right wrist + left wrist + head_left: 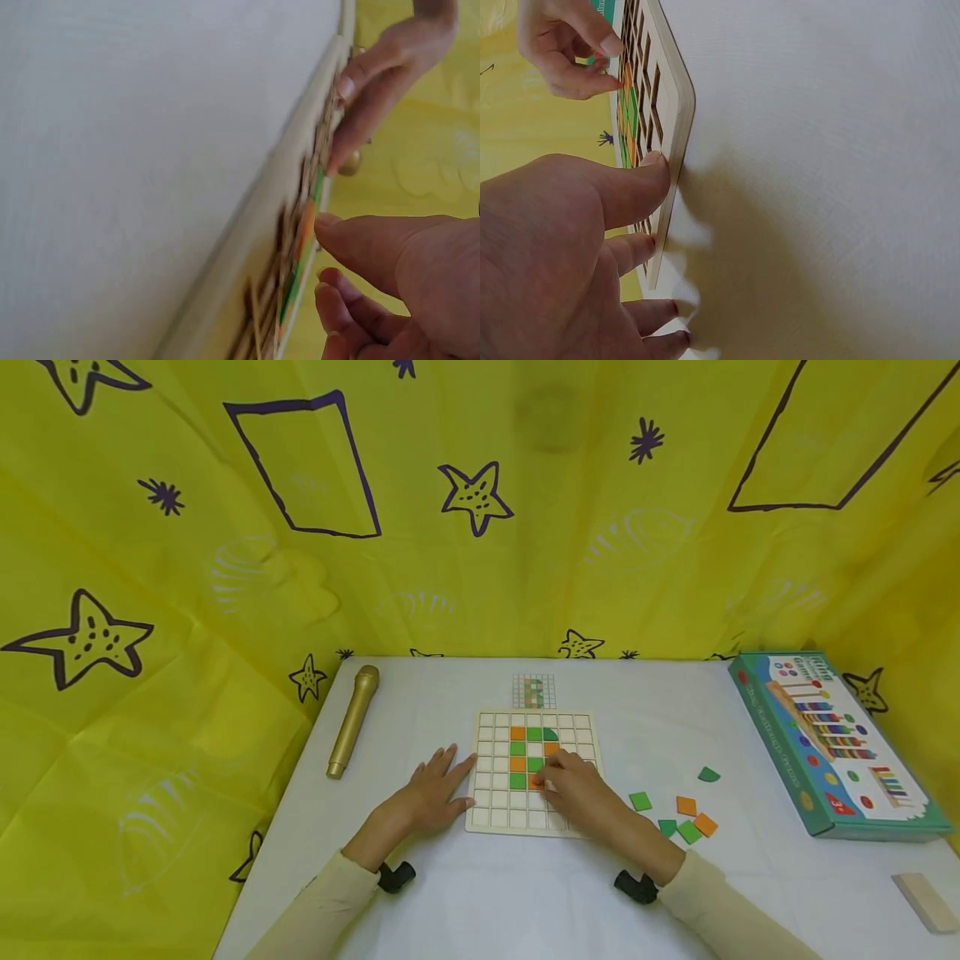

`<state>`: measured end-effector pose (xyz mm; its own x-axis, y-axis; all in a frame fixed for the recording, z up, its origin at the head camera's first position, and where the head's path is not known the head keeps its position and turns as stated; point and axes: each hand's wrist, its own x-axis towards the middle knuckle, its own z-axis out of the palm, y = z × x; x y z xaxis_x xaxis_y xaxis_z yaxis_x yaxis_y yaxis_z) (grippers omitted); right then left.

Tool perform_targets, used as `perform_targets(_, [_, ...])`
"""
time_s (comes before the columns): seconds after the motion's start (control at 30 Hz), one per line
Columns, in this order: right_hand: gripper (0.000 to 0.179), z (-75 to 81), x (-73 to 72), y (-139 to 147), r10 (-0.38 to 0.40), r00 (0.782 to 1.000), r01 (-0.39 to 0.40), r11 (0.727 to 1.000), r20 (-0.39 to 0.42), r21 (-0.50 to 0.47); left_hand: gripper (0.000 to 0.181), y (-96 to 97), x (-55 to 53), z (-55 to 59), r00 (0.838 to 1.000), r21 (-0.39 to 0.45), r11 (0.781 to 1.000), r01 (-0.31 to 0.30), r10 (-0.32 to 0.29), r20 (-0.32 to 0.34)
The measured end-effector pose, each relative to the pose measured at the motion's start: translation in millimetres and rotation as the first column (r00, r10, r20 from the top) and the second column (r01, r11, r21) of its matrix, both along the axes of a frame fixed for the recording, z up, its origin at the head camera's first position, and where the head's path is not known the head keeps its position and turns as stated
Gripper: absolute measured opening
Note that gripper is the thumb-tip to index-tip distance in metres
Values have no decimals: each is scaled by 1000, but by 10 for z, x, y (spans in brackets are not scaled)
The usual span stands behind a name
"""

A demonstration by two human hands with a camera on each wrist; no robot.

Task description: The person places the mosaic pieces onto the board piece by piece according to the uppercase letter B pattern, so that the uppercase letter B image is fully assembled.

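Note:
A pale wooden grid board lies on the table with orange, green and dark green tiles in its middle columns. My left hand rests with spread fingers at the board's left edge; in the left wrist view its thumb touches the rim. Over the tiles, my right hand touches an orange tile in the grid. In the right wrist view the right thumb meets that tile, apart from the bent fingers. The right hand hides part of the board's right side.
Loose tiles lie right of the board: a green square, an orange square, a dark green quarter-round and several more. Behind the board is a small pattern card. A gold microphone, game box and wooden block stand farther out.

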<state>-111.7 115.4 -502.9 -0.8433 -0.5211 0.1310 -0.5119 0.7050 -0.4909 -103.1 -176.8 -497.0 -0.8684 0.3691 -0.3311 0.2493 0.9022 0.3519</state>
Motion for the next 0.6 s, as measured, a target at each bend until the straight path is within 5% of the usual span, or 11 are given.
perform_targets(0.17, [23,198,-75,290,-108,989,105,994,98,39,71,4,-2,-8,1000,-2,1000,1,-1,3])
perform_targets(0.3, [30,360,-181,691,-227,960,207,969,162,133,72,3,5,6,1000,5,1000,-2,2,7])
perform_targets(0.47, [44,475,-294,1311,-334,908,256,920,254,295,72,-2,-1,13,1000,2,1000,-7,7,15])
perform_targets(0.6, [53,506,-349,1703,-397,843,265,894,363,363,73,3,-9,21,1000,5,1000,-5,5,19])
